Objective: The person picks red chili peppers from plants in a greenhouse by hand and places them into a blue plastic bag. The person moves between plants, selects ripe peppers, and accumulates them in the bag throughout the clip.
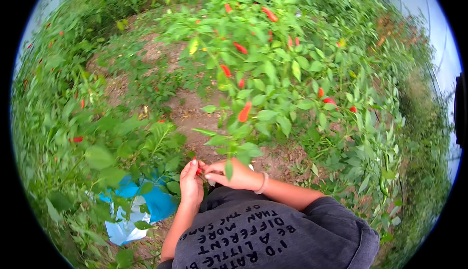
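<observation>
Close in front of my body, my left hand point(191, 185) holds a small red chili pepper point(198, 172) between thumb and fingers. The pepper's red tip shows just above the thumb. My right hand point(236, 174) comes in from the other side, a light band around its wrist. Its bent fingertips meet the pepper's right end; whether they pinch it or its stem is too small to tell. A leafy pepper shoot point(229, 168) hangs partly over the right hand. Beyond the hands, a chili pepper plant point(270, 115) bears an orange-red pepper point(245, 111) and several other red ones.
A blue and white plastic bag point(161, 199) lies on the ground at the left, partly under leaves. Dense pepper plants point(47, 122) stand on both sides. Bare soil point(193, 111) runs between them. Pale sheeting point(438, 38) borders the plants at the right.
</observation>
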`<state>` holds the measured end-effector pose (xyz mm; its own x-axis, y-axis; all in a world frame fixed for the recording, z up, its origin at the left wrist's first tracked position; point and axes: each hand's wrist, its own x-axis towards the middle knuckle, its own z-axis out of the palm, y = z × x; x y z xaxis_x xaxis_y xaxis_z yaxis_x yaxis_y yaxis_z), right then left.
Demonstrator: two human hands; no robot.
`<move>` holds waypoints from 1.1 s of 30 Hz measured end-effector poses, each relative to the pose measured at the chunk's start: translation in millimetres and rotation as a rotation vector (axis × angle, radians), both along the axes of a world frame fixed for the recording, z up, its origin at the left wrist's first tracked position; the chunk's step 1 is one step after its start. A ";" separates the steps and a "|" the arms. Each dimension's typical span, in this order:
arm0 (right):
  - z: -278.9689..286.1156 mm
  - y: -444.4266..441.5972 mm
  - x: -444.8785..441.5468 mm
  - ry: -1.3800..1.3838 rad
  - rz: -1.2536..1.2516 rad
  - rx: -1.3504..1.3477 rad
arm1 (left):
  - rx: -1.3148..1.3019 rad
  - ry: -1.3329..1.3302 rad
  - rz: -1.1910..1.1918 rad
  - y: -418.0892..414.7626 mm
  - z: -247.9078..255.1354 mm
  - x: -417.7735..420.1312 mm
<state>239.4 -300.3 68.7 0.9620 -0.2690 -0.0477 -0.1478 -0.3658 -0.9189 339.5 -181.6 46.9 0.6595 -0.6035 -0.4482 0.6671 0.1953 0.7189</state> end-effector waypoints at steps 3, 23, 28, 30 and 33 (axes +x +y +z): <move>-2.5 -28.9 -56.5 -0.107 -0.535 0.262 | -0.015 0.136 -0.261 -15.0 8.9 -13.4; -2.4 -155.3 -121.8 -0.472 -0.549 0.353 | -0.063 0.145 -0.670 -194.6 30.9 -99.6; -9.8 -154.1 -119.3 -0.291 -0.445 -0.457 | 0.035 0.189 -0.572 -184.8 42.4 -95.7; 13.8 -148.8 -111.0 -0.326 -0.408 -0.678 | 0.014 0.152 -0.620 -180.1 13.6 -83.3; 4.3 -159.6 -112.4 -0.244 -0.398 -0.596 | -0.025 0.199 -0.634 -181.1 6.5 -84.3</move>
<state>127.0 -459.9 72.9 0.7518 -0.5115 0.4162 -0.1903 -0.7725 -0.6058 255.2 -362.7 53.3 0.0794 -0.8592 -0.5054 0.7776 -0.2639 0.5707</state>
